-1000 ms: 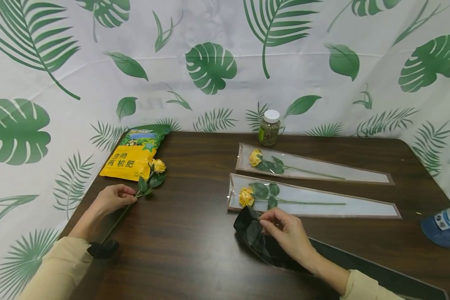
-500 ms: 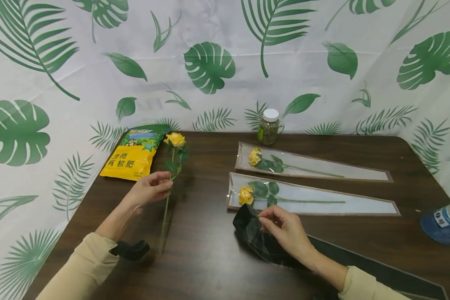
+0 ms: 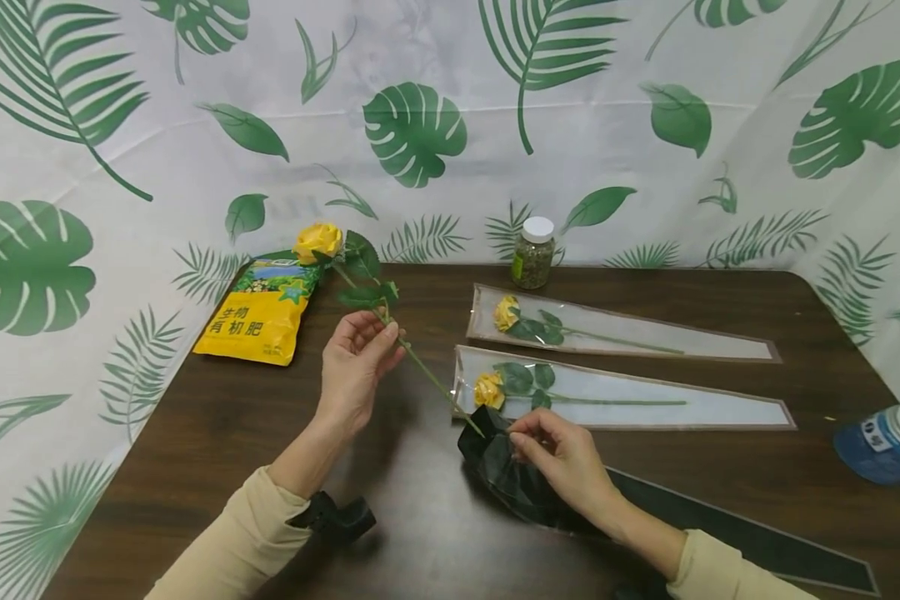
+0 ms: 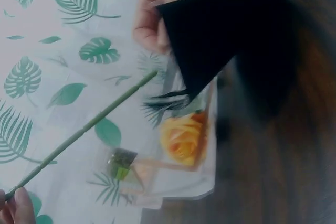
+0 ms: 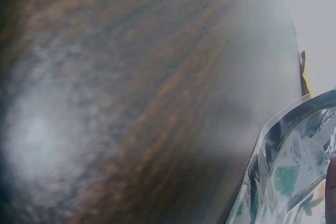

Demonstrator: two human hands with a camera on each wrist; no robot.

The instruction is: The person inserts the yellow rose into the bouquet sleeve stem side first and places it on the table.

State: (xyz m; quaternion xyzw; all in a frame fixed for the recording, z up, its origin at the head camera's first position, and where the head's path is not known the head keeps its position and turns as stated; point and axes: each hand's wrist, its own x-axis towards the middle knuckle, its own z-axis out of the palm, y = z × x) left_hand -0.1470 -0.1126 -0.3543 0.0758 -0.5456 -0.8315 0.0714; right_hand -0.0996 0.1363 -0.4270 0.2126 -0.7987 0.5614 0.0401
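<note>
In the head view my left hand [image 3: 356,362] pinches the green stem of a yellow rose [image 3: 318,242], whose bloom leans up and to the left. The stem's lower end overlaps the mouth of a black flower sleeve [image 3: 525,487]. My right hand [image 3: 566,458] pinches that sleeve's upper edge and holds it off the table there. From the left wrist the bare stem [image 4: 86,128] slants up toward the sleeve [image 4: 220,30]. The right wrist view catches the sleeve's clear, shiny film [image 5: 294,166] at lower right.
Two white flower sleeves, each with a yellow rose inside, lie at the centre right: the rear one [image 3: 727,346] and the front one [image 3: 742,415]. A yellow fertilizer bag [image 3: 251,325] lies at back left, a white-capped jar [image 3: 533,258] at the back, a blue can [image 3: 881,446] at right.
My left hand has lifted the rose off the left side of the table and carried it right, tilting its stem end down to the black sleeve's mouth. The right hand stays on the sleeve.
</note>
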